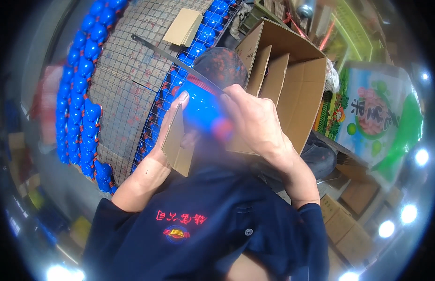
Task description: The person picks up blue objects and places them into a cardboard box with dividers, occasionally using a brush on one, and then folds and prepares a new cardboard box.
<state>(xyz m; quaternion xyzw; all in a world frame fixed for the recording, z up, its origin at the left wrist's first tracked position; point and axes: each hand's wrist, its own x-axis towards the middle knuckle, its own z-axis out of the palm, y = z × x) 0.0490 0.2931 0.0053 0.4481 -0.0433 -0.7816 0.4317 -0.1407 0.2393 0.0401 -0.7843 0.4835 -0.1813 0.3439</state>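
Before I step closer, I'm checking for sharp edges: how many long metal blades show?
1: a blade, one end at the right hand, the rest slanting over the mesh. Others could be hidden.

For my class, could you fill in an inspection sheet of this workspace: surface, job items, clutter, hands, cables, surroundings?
Surface: wire mesh, bearing rows of glossy blue pieces.
Job items: blue object, its red end blurred; thin dark strip crossing its far end in view; folded cardboard piece by the left hand.
Clutter: cardboard stack on the mesh; open box with dividers; printed plastic sack at right.
Hands: left grips the blue object; right hand pinches the strip.
Cables: nothing seen.
Surroundings: cartons lower right; bright lights near the rim.
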